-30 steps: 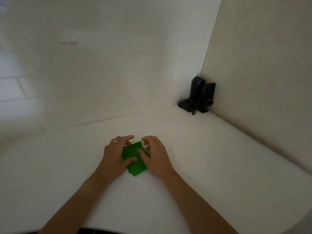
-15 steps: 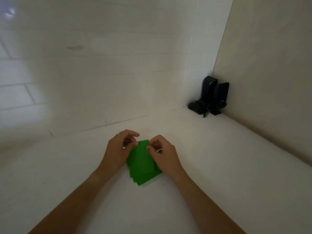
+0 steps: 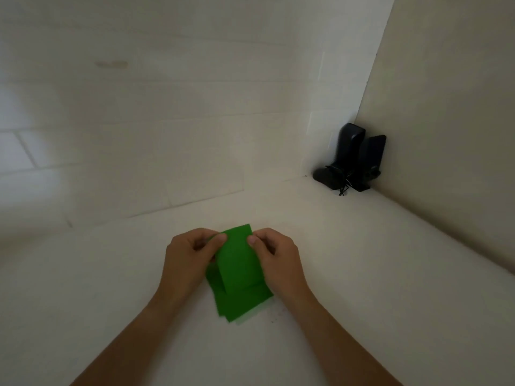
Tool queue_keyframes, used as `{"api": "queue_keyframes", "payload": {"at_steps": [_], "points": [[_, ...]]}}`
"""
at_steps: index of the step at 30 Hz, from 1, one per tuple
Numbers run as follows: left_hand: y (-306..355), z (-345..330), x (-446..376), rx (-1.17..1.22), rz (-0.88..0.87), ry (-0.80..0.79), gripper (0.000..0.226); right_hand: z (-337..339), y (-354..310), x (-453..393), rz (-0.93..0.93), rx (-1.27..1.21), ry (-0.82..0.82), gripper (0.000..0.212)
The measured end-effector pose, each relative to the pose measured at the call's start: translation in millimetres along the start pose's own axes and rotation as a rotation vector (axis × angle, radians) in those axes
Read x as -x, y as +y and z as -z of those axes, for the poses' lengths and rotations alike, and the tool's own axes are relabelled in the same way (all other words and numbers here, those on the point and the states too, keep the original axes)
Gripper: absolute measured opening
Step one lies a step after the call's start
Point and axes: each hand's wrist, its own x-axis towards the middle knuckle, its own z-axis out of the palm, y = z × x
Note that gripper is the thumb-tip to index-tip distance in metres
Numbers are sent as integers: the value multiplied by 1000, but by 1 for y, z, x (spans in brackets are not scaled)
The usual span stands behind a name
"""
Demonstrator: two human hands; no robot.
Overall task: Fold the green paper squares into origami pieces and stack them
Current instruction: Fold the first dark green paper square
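Note:
A small pile of green paper squares [image 3: 239,303] lies on the white table [image 3: 362,274] just in front of me. The top green sheet [image 3: 237,260] is lifted at its far end, curving up off the pile. My left hand [image 3: 189,263] pinches its far left edge between thumb and fingers. My right hand [image 3: 274,256] pinches the far right edge the same way. Both hands flank the pile, and their palms hide its side edges.
Two black speakers [image 3: 354,160] with a tied cable stand in the far right corner, where the white tiled wall [image 3: 167,121] meets a plain beige panel [image 3: 451,121]. The table surface stretches left and right of the pile.
Both hands went from resting flat on the pile to pinching the top sheet's far corners and lifting it. The camera view has tilted slightly, shifting the scene.

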Motion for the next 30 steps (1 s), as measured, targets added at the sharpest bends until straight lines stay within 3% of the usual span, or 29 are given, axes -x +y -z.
{"api": "queue_keyframes", "payload": {"at_steps": [4, 11, 15, 19, 24, 27, 30], "points": [[3, 1, -2, 67, 69, 37, 10, 2, -5, 5, 1, -40, -11, 15], [8, 1, 3, 304, 263, -83, 11, 1, -9, 8, 22, -113, 25, 10], [6, 1, 1, 340, 280, -37, 14, 0, -11, 11, 231, 27, -57, 28], [13, 2, 1, 418, 326, -21, 21, -8, -9, 13, 346, 128, -139, 31], [20, 5, 6, 295, 230, -217, 31, -7, -8, 12, 337, 114, -133, 25], [19, 6, 5, 288, 207, -204, 51, -7, -7, 12, 307, 120, -205, 24], [15, 9, 2, 368, 213, -169, 55, -5, -10, 13, 286, 37, -233, 18]]}}
